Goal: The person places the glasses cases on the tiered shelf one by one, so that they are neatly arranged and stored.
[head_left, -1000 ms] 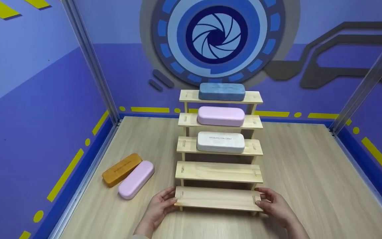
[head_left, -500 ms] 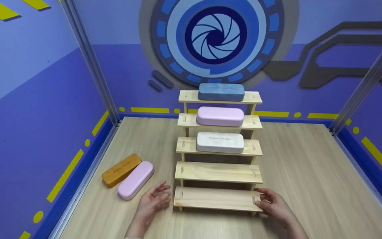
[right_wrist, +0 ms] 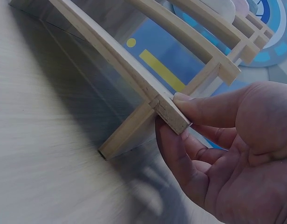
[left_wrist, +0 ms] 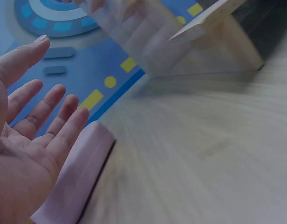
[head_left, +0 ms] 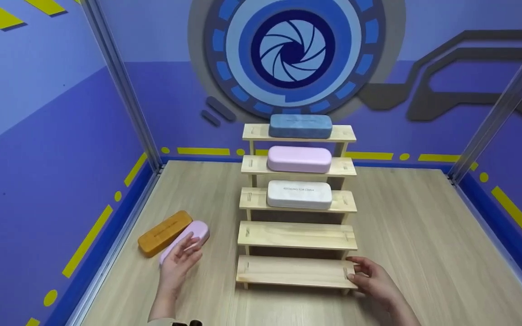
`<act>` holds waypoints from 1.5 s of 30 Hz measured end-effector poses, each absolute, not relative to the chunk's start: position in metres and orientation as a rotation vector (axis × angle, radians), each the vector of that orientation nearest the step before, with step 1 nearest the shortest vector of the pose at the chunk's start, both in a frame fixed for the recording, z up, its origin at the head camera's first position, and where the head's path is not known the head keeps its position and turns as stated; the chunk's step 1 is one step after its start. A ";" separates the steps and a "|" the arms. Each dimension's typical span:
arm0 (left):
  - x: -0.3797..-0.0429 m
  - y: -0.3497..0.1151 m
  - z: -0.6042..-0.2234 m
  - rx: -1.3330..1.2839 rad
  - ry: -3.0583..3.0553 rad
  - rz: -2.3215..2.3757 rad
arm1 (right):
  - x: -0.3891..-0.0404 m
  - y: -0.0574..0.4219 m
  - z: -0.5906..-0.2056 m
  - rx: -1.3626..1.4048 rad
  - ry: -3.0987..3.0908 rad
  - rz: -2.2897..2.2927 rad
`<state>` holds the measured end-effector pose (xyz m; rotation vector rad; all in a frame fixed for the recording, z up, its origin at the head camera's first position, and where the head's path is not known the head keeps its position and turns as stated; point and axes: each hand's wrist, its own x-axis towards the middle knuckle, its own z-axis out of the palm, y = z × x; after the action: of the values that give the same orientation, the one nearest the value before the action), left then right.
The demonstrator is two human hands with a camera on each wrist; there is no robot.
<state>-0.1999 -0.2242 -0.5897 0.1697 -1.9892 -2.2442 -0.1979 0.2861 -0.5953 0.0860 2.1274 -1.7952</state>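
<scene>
A stepped wooden display rack (head_left: 295,270) stands in the middle of the table. My right hand (head_left: 373,280) pinches the right end of its lowest shelf, thumb above and fingers beneath, as the right wrist view shows. Over the pink glasses case (head_left: 202,230) on the table at left hovers my left hand (head_left: 178,262), its fingers spread and relaxed around nothing. The left wrist view shows that pink case (left_wrist: 80,172) beside and beyond the fingers; whether they touch it I cannot tell. An orange-brown case (head_left: 163,233) lies against the pink one.
On the rack's upper shelves sit a blue case (head_left: 300,126), another pink case (head_left: 299,159) and a white case (head_left: 299,194), one per shelf. The two lowest shelves bear no case. Printed panels (head_left: 52,181) wall in the wooden table (head_left: 415,226) at left, back and right.
My left hand has let go of the rack's lowest shelf and moved left to the pink case on the table. The right hand keeps its grip on the shelf end.
</scene>
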 end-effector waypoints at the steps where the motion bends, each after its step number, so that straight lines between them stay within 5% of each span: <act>1: -0.200 -0.228 -0.589 0.179 -1.975 -2.214 | -0.198 0.286 -0.595 0.082 2.129 -1.797; 20: -0.202 -0.274 -0.603 0.611 -1.967 -2.039 | -0.198 0.286 -0.595 0.061 2.111 -1.812; 45: -0.214 -0.266 -0.628 0.561 -2.602 -1.460 | -0.196 0.286 -0.595 0.081 2.120 -1.804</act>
<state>-0.2141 -0.2665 -0.6282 0.5610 -2.6016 -1.4603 -0.1959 0.2859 -0.5949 0.0811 2.1196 -1.8044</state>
